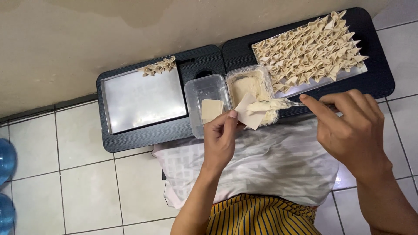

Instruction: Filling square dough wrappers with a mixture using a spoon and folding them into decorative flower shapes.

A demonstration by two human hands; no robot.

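My left hand (221,137) holds a pale square dumpling wrapper (249,114) by its edge over the front of a clear plastic container of creamy filling (250,85). My right hand (350,126) grips a spoon (278,104) whose bowl carries a lump of filling and rests on the wrapper. A second clear container (196,93) to the left holds a stack of flat wrappers (212,109). A metal tray at the right (355,72) is covered with several folded dumplings (309,48). Another metal tray (143,100) at the left has a few folded dumplings (159,66) along its far edge.
Both trays sit on two low black lap tables (209,56) against a beige wall. A white cloth (270,161) lies over my lap, above a yellow striped garment. Blue water bottles (6,159) stand at the left edge on the white tiled floor.
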